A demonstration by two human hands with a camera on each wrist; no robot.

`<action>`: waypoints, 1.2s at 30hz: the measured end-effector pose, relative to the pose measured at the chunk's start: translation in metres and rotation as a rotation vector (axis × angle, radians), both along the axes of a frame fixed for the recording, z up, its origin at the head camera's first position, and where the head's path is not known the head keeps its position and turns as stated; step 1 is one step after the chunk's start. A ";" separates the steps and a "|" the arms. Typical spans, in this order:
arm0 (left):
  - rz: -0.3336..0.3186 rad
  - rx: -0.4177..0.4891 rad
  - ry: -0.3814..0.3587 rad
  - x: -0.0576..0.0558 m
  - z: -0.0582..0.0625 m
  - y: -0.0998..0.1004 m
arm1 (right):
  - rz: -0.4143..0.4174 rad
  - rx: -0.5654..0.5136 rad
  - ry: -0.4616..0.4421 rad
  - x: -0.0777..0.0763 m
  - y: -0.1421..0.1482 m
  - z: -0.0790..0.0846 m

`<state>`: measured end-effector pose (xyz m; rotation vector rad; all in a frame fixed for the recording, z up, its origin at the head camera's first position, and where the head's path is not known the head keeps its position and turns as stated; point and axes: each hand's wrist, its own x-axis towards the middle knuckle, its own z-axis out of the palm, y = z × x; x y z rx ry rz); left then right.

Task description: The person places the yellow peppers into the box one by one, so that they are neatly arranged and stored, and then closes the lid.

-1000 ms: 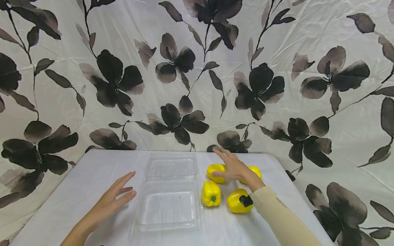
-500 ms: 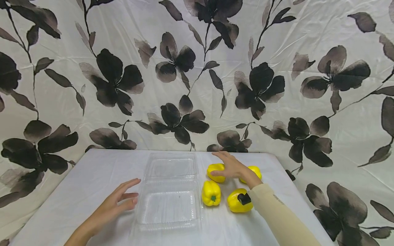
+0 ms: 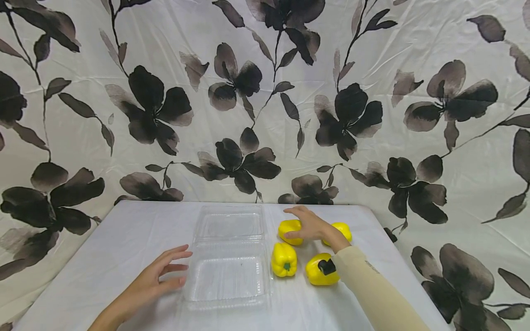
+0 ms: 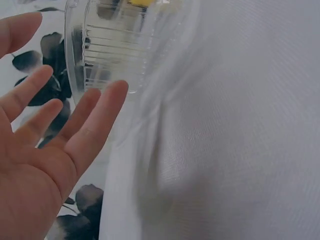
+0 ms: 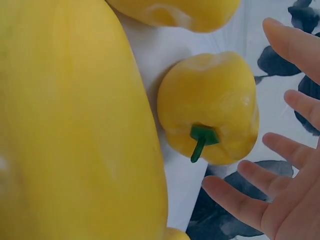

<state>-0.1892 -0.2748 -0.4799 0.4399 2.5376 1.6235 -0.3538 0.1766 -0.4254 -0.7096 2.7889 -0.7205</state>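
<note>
Left of a clear plastic clamshell container (image 3: 225, 278), my left hand (image 3: 153, 278) is held with fingers spread and nothing in them. In the left wrist view that hand (image 4: 55, 145) shows its palm, fingertips close to the container's ridged wall (image 4: 115, 50). My right hand (image 3: 312, 225) reaches over the far-left yellow bell pepper (image 3: 288, 230), its thumb overlapping the pepper in the head view. The right wrist view shows the hand's (image 5: 280, 170) fingers spread beside a pepper with a green stem (image 5: 212, 100). A larger pepper surface (image 5: 75, 125) fills the left side there.
More yellow bell peppers sit nearby: front left (image 3: 284, 257), front right (image 3: 313, 271), and back right (image 3: 344, 231), partly behind the wrist. The container's lid (image 3: 229, 225) lies folded back towards the floral backdrop (image 3: 248, 115). A white cloth covers the table (image 3: 103, 257).
My left hand has moved right and slightly nearer the front, closer to the container's edge. My right hand has dipped a little, its fingers lower around the far-left bell pepper.
</note>
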 end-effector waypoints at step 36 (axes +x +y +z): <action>-0.135 0.052 -0.003 0.000 -0.015 -0.010 | 0.033 0.115 -0.005 -0.004 -0.004 -0.005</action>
